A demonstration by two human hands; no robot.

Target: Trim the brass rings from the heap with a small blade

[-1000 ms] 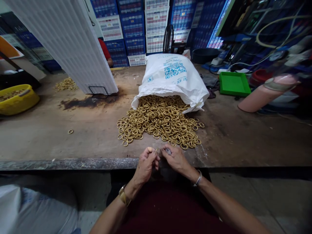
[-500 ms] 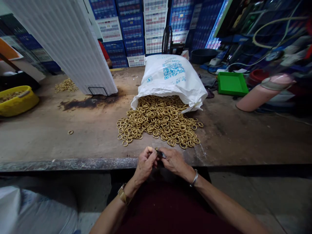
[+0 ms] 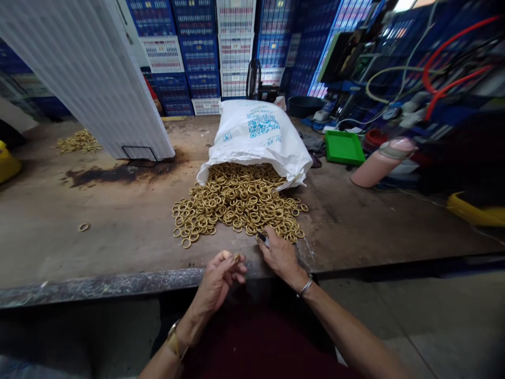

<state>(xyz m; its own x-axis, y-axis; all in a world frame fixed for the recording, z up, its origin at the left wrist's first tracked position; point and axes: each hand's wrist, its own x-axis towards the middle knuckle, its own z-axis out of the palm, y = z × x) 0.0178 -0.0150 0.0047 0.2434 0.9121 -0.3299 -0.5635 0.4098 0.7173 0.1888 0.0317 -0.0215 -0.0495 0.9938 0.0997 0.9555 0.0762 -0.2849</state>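
Note:
My left hand (image 3: 221,279) is over the table's front edge, thumb and fingers pinched on a small gold-coloured ring (image 3: 237,258), mostly hidden by the fingertips. My right hand (image 3: 280,258) is at the near edge of the ring pile (image 3: 236,205), closed around a small dark tool with a grey body (image 3: 263,239); its exact kind is hard to make out. The tool's tip points left, close to the nearest rings. The pile spills from the mouth of a white woven sack (image 3: 252,137) with blue print, lying on its side.
One loose ring (image 3: 84,227) lies on the wooden table (image 3: 130,226) at left. A leaning white ribbed panel (image 3: 106,79) stands behind it, near a smaller heap (image 3: 80,142). At right are a green tray (image 3: 344,147) and a pink bottle (image 3: 381,163). Stacked crates (image 3: 201,52) fill the back.
My hands have come apart: the right moved forward to the pile with the dark tool, the left stayed nearer me, still pinching. The view has shifted to the right.

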